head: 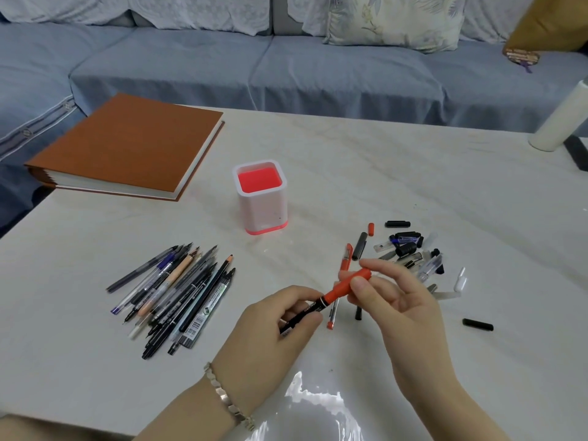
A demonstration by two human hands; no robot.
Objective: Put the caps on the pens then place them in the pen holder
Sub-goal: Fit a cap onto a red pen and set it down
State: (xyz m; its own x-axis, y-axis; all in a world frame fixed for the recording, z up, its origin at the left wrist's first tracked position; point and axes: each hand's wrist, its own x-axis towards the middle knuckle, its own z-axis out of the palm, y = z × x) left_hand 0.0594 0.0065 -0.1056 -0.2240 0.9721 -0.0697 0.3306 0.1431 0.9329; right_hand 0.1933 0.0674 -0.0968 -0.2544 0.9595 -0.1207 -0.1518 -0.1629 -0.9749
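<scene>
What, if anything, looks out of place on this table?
Loose caps lie scattered right of the empty pen holder, one black cap stray from the rest. Uncapped pens sprawl in a heap on the left. Nothing looks spilled or damaged.

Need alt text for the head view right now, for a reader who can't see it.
Over a pale table, the left hand grips a black pen while the right hand pinches the red cap at its tip. An empty white and red pen holder stands behind, uncapped pens piled to its left, loose caps to its right.
</scene>
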